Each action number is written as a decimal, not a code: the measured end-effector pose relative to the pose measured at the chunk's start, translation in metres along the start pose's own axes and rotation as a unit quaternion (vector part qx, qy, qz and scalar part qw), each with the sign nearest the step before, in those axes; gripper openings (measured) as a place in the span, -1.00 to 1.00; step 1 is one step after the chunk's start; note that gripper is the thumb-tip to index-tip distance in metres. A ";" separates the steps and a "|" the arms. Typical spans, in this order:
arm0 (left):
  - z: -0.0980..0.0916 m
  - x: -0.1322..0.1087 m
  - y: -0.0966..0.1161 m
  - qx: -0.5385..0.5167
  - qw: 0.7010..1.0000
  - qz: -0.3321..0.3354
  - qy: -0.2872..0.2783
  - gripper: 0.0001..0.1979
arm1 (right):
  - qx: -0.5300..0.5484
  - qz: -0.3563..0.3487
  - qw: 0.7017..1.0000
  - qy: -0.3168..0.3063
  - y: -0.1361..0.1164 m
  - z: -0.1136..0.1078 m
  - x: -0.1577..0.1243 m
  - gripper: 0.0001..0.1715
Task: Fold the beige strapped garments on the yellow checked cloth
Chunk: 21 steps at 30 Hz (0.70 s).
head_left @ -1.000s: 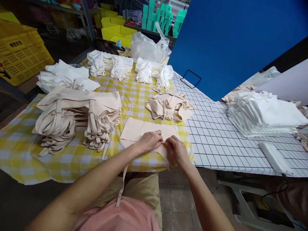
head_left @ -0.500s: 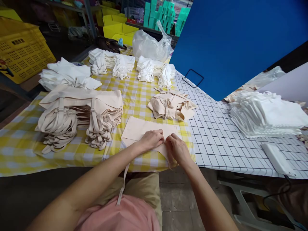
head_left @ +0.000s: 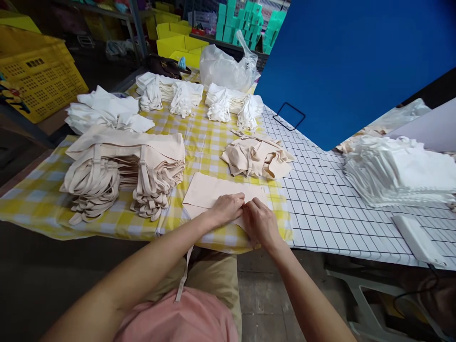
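A beige strappy garment (head_left: 206,187) lies flat near the front edge of the table, a camisole by its look. Over its lower middle, my left hand (head_left: 228,207) is closed with its fingertips pinching the fabric. Right beside it, my right hand (head_left: 261,221) is closed too, pinching the garment at its right part. The fingertips of both hands nearly meet, and the exact bit between them is hidden. One thin beige strap (head_left: 183,275) hangs off the table edge onto my lap.
Left stands a stack of folded beige garments (head_left: 160,152) with looped straps. A crumpled beige pile (head_left: 254,156) lies beyond my hands. White garment stacks (head_left: 187,95), a plastic bag (head_left: 228,69), a blue board (head_left: 342,71), a white pile (head_left: 402,171) and a white bar-shaped device (head_left: 418,240) are around.
The view has shifted slightly, so things appear a little further right. My right hand has drawn slightly closer to my left; both stay on the beige garment.
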State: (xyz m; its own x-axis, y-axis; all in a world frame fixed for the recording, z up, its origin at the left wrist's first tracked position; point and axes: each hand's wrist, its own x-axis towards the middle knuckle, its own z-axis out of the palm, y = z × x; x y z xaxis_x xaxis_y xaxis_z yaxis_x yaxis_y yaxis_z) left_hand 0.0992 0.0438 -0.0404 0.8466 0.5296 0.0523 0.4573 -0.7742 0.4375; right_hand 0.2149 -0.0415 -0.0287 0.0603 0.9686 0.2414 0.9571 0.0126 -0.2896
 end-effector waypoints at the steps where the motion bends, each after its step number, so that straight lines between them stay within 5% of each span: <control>1: 0.002 0.000 -0.001 0.001 1.000 0.003 0.006 -0.86 | 0.064 0.047 0.997 0.015 0.000 0.000 -0.003 -0.79; 3: 0.006 0.000 -0.002 0.001 1.000 0.010 0.017 -0.85 | 0.226 0.155 0.961 0.029 0.000 -0.003 -0.011 -0.83; 6: 0.006 -0.004 -0.002 0.004 0.999 0.030 0.028 -0.85 | 0.444 0.266 0.855 0.010 -0.005 -0.016 -0.031 -0.68; 9: 0.002 -0.013 -0.001 0.027 0.998 0.059 0.025 -0.85 | 0.523 0.313 0.792 0.039 -0.014 -0.028 -0.059 -0.58; 16: -0.001 -0.031 0.003 0.094 0.992 0.075 0.039 -0.83 | 0.474 0.387 0.781 0.123 -0.029 -0.006 -0.126 -0.58; 21: -0.012 -0.035 -0.006 0.015 0.997 0.073 0.005 -0.78 | 0.458 0.410 0.766 0.189 -0.035 0.026 -0.155 -0.51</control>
State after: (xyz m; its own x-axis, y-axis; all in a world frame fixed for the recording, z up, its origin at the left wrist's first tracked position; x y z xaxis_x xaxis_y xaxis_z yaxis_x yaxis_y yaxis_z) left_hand 0.0637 0.0343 -0.0346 0.9023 0.4135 0.1220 0.3375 -0.8536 0.3967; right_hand 0.1649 -0.1861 -0.0798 0.7781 0.6053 -0.1677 -0.0357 -0.2241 -0.9739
